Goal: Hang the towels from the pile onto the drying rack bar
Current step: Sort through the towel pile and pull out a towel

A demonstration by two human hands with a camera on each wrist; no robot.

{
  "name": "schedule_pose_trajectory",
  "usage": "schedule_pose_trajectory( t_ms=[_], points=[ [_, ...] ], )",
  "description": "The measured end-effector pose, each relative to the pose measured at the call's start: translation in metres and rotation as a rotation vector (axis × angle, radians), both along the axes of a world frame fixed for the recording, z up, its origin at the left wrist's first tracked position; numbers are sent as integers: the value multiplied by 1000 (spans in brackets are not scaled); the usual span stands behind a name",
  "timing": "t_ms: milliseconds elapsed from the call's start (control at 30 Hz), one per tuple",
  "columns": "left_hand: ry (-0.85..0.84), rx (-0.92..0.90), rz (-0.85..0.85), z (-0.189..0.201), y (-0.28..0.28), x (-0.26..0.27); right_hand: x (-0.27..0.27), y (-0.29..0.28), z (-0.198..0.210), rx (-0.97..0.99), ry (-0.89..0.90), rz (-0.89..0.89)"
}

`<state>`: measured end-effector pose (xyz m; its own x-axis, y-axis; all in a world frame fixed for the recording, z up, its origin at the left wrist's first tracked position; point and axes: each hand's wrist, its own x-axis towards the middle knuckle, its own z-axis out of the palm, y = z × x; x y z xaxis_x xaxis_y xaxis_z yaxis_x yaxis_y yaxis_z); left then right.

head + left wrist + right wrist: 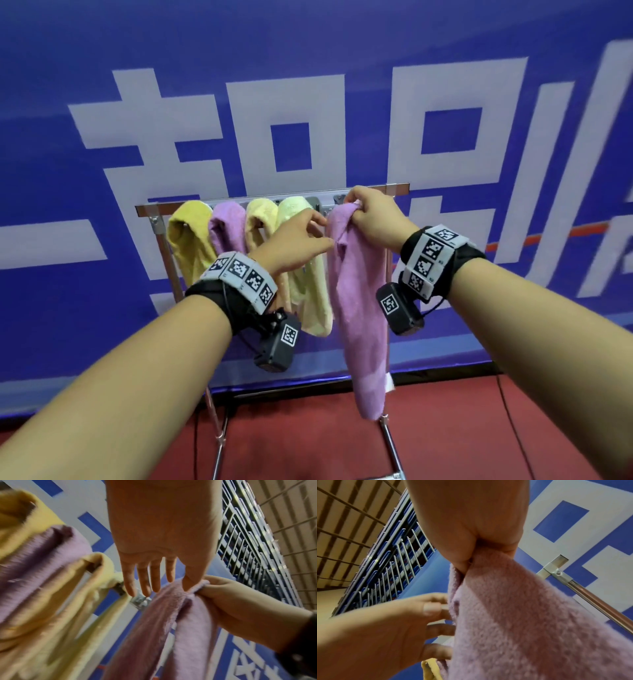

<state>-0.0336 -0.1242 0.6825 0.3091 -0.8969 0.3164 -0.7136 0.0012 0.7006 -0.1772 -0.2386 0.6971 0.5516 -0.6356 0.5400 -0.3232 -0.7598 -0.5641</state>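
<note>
purple towel (356, 301) being pinched at top edge by right hand (375, 216) grip, hanging below it | left hand (294, 245) fingers relaxed, touching towel edge | rack bar (394, 189) just behind

even light, soft wrist-cam blur

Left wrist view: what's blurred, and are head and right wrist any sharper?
Left wrist: hung towels smear with motion blur; left hand sharper. Head: mostly sharp, wide-angle bends the banner. Right wrist: purple towel pile is crisp; near left hand soft, right hand fills the frame top.
</note>
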Motion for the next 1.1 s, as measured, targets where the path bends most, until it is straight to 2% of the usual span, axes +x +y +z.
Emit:
schedule_pose_trajectory(
  t_ms=[67, 167, 400, 567, 700, 767, 900, 1033, 1100],
  points=[
    [-1, 8, -54, 2, -9, -16, -3, 3, 5, -17, 2, 1],
    [-22, -103, 10, 1, -18, -26, -14, 1, 9, -8, -19, 30],
    [-16, -220, 15, -2, -28, -38, -35, -14, 7, -21, -7, 89],
    [-245, -301, 15, -1, -28, -39, -47, -20, 7, -13, -22, 105],
    [-527, -325, -106, -2, -31, -40, -50, -26, 9, -24, -17, 94],
    [-566, -295, -135, -6, -35, -37, -50, -28, 13, -58, -11, 87],
    [-599, -200, -34, -9, -41, -39, -50, -31, 14, -153, 43, 86],
    [-507, -295, 109, -14, -48, -45, -47, -37, 10, -187, 65, 145],
    [-536, -310, 142, -18, -52, -44, -44, -40, 10, -226, 97, 164]
  ],
)
